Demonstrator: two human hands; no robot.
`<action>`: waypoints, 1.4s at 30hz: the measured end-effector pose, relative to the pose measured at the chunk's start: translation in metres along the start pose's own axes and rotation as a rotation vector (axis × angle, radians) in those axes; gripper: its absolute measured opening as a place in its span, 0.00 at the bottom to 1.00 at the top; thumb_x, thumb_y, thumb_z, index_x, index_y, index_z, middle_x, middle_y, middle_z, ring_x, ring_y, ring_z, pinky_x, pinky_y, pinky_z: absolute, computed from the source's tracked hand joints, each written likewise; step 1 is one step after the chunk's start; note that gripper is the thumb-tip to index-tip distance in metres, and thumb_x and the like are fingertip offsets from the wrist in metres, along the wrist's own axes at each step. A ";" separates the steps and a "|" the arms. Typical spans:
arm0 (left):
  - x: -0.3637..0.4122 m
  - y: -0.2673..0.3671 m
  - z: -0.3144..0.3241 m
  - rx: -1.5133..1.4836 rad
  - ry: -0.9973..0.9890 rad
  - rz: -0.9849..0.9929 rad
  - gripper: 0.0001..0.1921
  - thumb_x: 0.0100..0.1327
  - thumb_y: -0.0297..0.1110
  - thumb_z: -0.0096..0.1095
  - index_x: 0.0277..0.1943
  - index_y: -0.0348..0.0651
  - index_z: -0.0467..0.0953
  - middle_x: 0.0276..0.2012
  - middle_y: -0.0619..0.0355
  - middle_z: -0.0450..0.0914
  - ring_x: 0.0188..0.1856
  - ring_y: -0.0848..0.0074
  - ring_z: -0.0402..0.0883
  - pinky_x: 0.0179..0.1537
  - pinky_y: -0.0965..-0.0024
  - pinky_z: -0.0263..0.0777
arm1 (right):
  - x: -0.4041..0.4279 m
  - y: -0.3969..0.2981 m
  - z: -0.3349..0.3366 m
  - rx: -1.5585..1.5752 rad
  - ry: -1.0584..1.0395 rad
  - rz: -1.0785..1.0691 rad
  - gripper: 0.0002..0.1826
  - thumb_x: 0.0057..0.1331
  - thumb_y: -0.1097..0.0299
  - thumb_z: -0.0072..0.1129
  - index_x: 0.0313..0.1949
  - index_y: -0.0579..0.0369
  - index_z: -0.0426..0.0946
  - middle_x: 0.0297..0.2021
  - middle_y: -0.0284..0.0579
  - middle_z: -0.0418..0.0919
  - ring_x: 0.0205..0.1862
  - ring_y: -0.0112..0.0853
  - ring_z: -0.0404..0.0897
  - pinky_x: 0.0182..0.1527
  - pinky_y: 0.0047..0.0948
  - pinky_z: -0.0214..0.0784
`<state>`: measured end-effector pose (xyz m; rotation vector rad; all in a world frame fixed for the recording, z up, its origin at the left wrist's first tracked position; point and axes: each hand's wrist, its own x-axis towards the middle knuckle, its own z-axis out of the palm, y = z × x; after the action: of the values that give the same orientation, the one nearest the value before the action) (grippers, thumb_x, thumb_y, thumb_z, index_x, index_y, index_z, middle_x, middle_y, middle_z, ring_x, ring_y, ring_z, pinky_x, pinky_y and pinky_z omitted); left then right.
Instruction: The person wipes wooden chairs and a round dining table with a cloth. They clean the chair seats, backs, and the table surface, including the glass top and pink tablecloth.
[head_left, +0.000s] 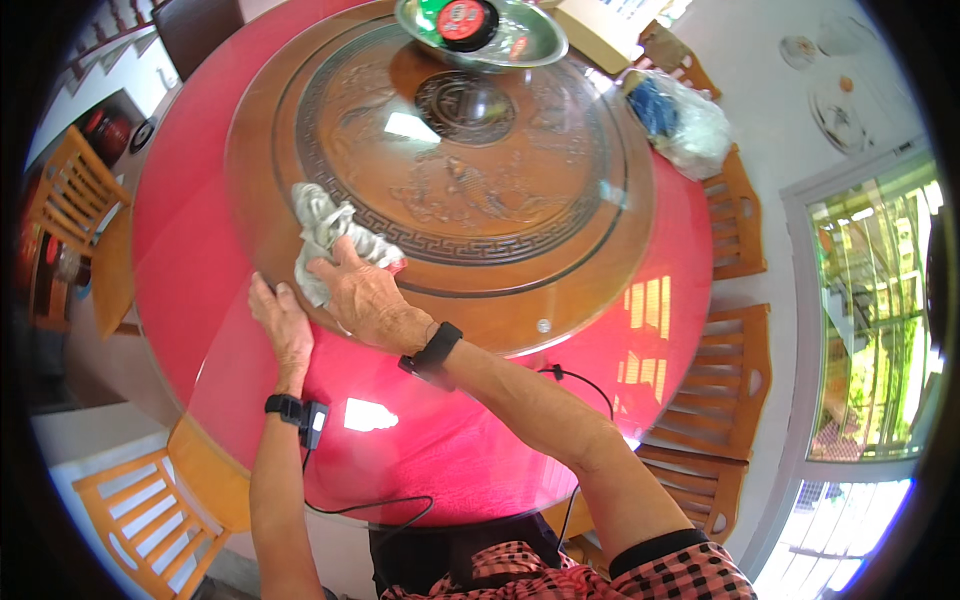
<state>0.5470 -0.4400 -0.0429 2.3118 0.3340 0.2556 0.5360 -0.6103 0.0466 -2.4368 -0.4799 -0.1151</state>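
My right hand (370, 298) presses a crumpled pale grey cloth (322, 221) on the left front part of a round wooden lazy Susan (480, 281). Its palm hides part of the cloth, and a bit of red shows at the cloth's right end. My left hand (283, 319) rests by the lazy Susan's left front edge, fingers spread and holding nothing. Carved fish and a dark fretwork ring decorate the turntable, which looks glossy on top. Beneath it lies the round dining table (420, 472), covered in red under a clear, shiny top.
A metal basin (551, 46) holding a red-and-black round item (466, 24) sits on the turntable's far side. At the table's right rim lies a clear plastic bag (690, 131) with something blue inside. Wooden chairs (720, 382) surround the table. Black cables run from both wrists.
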 end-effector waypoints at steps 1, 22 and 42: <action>0.000 0.000 0.000 0.006 -0.017 0.000 0.32 0.74 0.43 0.41 0.72 0.29 0.52 0.72 0.30 0.53 0.74 0.42 0.49 0.73 0.47 0.43 | -0.006 0.009 -0.010 -0.053 0.025 -0.098 0.17 0.62 0.65 0.62 0.49 0.54 0.74 0.47 0.55 0.67 0.39 0.50 0.82 0.36 0.43 0.76; 0.000 -0.004 0.001 -0.132 0.036 0.004 0.34 0.74 0.47 0.37 0.73 0.28 0.50 0.73 0.38 0.52 0.75 0.51 0.51 0.74 0.55 0.46 | -0.188 0.360 -0.302 -0.651 0.399 0.649 0.27 0.59 0.69 0.57 0.60 0.43 0.72 0.52 0.53 0.70 0.49 0.52 0.78 0.47 0.50 0.75; 0.002 -0.004 0.005 -0.012 0.044 0.048 0.35 0.72 0.48 0.37 0.72 0.27 0.52 0.71 0.34 0.55 0.73 0.45 0.51 0.72 0.47 0.45 | -0.225 0.073 -0.111 -0.385 0.406 0.545 0.28 0.56 0.77 0.57 0.59 0.50 0.69 0.49 0.60 0.68 0.35 0.55 0.80 0.34 0.46 0.78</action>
<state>0.5496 -0.4399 -0.0494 2.3072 0.2986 0.3325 0.3579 -0.8013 0.0474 -2.7212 0.4243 -0.4908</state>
